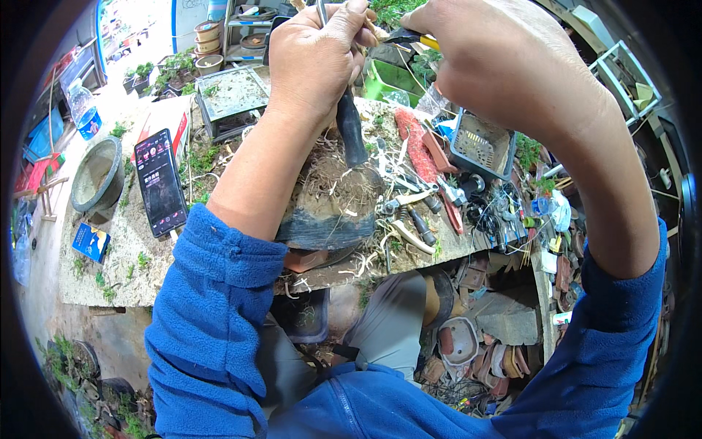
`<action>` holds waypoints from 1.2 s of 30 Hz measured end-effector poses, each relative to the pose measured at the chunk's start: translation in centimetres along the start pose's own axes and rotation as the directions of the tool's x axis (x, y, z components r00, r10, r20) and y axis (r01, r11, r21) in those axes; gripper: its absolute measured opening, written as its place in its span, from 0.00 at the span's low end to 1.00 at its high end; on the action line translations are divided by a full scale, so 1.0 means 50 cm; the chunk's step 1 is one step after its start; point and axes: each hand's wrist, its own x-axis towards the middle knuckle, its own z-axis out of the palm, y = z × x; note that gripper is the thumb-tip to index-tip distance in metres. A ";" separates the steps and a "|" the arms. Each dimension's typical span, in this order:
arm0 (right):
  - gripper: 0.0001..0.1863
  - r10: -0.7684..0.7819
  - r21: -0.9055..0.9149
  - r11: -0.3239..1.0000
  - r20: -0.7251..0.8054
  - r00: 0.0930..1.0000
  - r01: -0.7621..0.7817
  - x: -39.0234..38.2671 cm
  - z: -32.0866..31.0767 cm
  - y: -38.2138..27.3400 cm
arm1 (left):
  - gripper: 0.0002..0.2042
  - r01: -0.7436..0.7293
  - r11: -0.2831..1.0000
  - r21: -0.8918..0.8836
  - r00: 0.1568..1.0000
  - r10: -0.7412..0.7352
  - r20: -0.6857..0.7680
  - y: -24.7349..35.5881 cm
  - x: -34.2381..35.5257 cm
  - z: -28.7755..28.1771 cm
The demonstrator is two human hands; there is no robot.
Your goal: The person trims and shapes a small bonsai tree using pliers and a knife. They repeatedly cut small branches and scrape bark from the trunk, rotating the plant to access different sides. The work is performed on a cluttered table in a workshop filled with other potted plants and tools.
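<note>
My left hand is raised at the top middle, its fingers closed round a black-handled metal tool. The handle hangs below the fist and the shaft comes out above; the tool's kind is unclear. A pale strip of peeled wood or root shows at the fingertips. To the right, my right hand is closed on a tool with a yellow and black handle, its dark end near that strip. Below the left hand stands a dark pot holding soil and fine roots.
On the worktable lie a phone, a grey round pot, a blue box, a water bottle, pliers-like tools and pale shavings. A black tray and red mesh bag stand right. Broken pots lie below.
</note>
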 end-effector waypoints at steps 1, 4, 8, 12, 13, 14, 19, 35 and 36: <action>0.08 -0.026 0.014 1.000 0.007 1.000 0.026 0.001 0.001 0.007 | 0.12 0.005 1.000 -0.002 1.000 -0.005 -0.002 0.000 0.000 0.001; 0.09 0.022 -0.032 0.999 0.131 0.991 -0.018 0.006 0.000 0.015 | 0.12 0.006 1.000 0.004 1.000 -0.006 -0.010 -0.002 -0.001 0.003; 0.09 0.006 -0.029 1.000 0.158 0.987 -0.002 0.016 0.000 0.010 | 0.11 0.023 1.000 -0.014 0.999 -0.023 -0.034 -0.006 -0.001 0.004; 0.10 0.004 -0.026 1.000 0.189 0.982 0.000 0.024 -0.002 0.007 | 0.13 0.010 1.000 0.013 0.999 -0.010 -0.048 -0.008 -0.002 0.005; 0.10 0.006 -0.023 1.000 0.201 0.980 -0.001 0.026 -0.004 0.008 | 0.13 0.009 1.000 0.019 0.998 -0.008 -0.058 -0.008 -0.003 0.007; 0.10 0.004 -0.021 1.000 0.215 0.977 0.000 0.028 -0.005 0.008 | 0.13 0.008 1.000 0.023 0.998 -0.006 -0.066 -0.008 -0.004 0.008; 0.11 -0.004 -0.004 1.000 0.319 0.948 0.006 0.049 -0.023 0.012 | 0.13 -0.011 0.998 0.062 0.999 0.013 -0.046 -0.006 -0.009 0.013; 0.10 0.008 0.394 0.910 0.304 0.953 -0.133 0.026 -0.011 0.039 | 0.12 0.009 0.998 0.059 0.998 -0.005 -0.056 -0.004 0.000 0.006; 0.10 0.040 0.448 0.875 0.314 0.948 -0.185 0.021 -0.004 0.048 | 0.12 -0.006 0.999 0.046 0.999 0.008 -0.031 -0.002 0.000 0.003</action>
